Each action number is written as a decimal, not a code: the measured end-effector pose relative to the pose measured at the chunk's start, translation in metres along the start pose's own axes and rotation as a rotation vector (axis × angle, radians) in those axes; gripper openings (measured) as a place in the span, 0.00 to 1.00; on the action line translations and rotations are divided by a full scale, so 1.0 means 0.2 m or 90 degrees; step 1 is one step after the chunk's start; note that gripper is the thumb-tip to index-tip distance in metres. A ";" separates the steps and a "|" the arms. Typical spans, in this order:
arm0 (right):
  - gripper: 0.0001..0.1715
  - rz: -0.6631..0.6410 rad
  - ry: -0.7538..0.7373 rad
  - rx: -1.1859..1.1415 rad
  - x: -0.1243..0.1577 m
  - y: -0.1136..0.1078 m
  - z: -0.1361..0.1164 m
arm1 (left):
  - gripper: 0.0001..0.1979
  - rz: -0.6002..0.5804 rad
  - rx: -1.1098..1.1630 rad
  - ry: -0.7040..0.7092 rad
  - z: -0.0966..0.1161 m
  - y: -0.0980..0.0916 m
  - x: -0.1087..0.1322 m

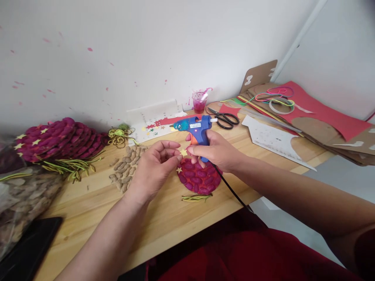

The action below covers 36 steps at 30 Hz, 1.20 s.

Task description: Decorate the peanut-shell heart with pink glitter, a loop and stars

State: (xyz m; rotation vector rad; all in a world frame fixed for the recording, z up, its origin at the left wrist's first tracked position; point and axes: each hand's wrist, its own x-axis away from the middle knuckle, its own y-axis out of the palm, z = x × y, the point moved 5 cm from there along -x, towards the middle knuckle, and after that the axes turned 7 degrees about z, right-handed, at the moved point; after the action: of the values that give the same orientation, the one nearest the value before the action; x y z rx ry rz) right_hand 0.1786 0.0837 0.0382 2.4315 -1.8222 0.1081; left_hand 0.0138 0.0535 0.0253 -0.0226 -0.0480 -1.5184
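My right hand (215, 150) is wrapped round the handle of a blue glue gun (200, 127), its nozzle pointing left and a white glue stick poking out at the back. Between my two hands is a small yellow star (183, 152), pinched at its left by the fingertips of my left hand (156, 166); my right thumb tip is close to its other side. Below them, a round piece covered in magenta peanut shells (199, 177) lies on the table, with another yellow star (179, 170) at its left edge and a bunch of green-yellow strings (196, 198) at its lower edge.
Loose peanuts (124, 166) lie left of my hands, beside a stack of magenta shell rounds (61, 140). Behind stand a cup of pink paint (199, 102) and black scissors (225, 119). Cardboard and red paper (310, 105) are piled right. The gun's black cord (233, 189) crosses the table edge.
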 end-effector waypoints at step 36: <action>0.16 0.026 -0.042 0.048 -0.09 -0.01 0.05 | 0.10 0.017 -0.133 0.019 -0.04 -0.02 -0.04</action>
State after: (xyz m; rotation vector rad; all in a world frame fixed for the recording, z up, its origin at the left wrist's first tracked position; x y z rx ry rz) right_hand 0.1749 0.0992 0.0262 2.4769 -1.9293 0.1025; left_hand 0.0098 0.0613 0.0168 -0.1675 0.1343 -1.4914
